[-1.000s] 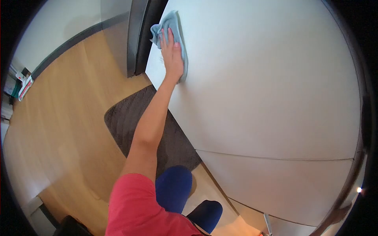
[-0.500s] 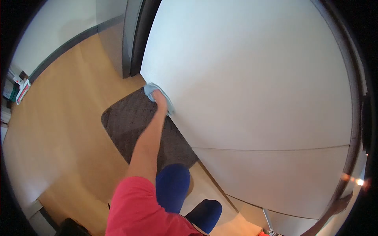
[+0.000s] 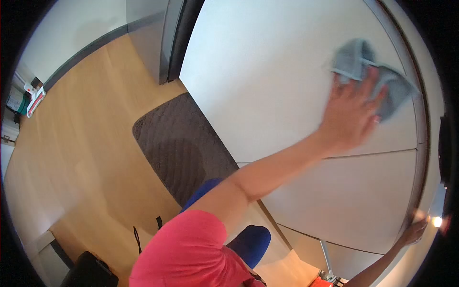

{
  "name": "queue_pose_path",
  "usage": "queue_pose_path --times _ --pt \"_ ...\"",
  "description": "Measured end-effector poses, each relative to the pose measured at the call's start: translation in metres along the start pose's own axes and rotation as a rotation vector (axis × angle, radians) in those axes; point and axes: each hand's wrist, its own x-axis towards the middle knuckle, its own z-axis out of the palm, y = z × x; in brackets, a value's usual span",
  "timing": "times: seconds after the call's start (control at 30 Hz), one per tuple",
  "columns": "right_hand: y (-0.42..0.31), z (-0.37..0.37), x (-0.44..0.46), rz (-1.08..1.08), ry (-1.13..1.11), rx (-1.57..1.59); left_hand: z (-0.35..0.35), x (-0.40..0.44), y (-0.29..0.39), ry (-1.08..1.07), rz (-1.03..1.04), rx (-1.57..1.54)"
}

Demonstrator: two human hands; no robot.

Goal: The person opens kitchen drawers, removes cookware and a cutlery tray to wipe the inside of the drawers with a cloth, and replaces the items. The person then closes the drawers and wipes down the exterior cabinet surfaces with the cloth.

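Note:
My left hand (image 3: 351, 112) presses a blue-grey cloth (image 3: 394, 91) against the upper part of a white cabinet front (image 3: 267, 71). Its fingers are spread over the cloth, which bunches and folds around the fingertips and blurs with motion. Far to the right, my right hand (image 3: 415, 233) rests on the countertop edge (image 3: 421, 177) with its fingers stretched out, small in view and with no object seen in it.
A dark grey mat (image 3: 179, 138) lies on the wooden floor (image 3: 91, 143) along the cabinet's foot. Beside the cabinet stands a grey appliance (image 3: 152, 43). A black object (image 3: 91, 271) sits at the lower left, and a bright light (image 3: 437, 221) shines at the right.
My left hand has moved with the cloth from the cabinet's bottom corner by the mat up to near the countertop, to the right. My right hand stays at the countertop edge.

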Motion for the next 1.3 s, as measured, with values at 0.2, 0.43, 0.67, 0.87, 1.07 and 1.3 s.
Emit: queue_pose_path --times 0.2,0.43,0.67,0.87,1.07,1.3 --pt "0.005 -0.005 0.0 0.017 -0.041 -0.039 -0.014 -0.188 -0.185 0.182 -0.676 0.096" --pt "0.015 0.003 0.008 -0.022 -0.059 -0.067 -0.042 -0.257 -0.266 0.322 -1.261 -0.018" --pt "-0.002 -0.002 -0.004 0.069 -0.011 0.082 -0.002 -0.071 -0.115 0.268 -0.442 0.008" --pt "-0.024 -0.009 -0.009 0.073 -0.042 0.031 0.02 -0.023 0.036 -0.092 0.125 0.07" --pt "-0.036 -0.011 -0.01 0.029 -0.07 0.134 0.031 -0.218 -0.056 -0.26 -0.227 0.228" --pt "-0.042 -0.01 -0.009 -0.057 0.0 0.1 0.037 -0.14 -0.087 0.116 -0.784 0.208"
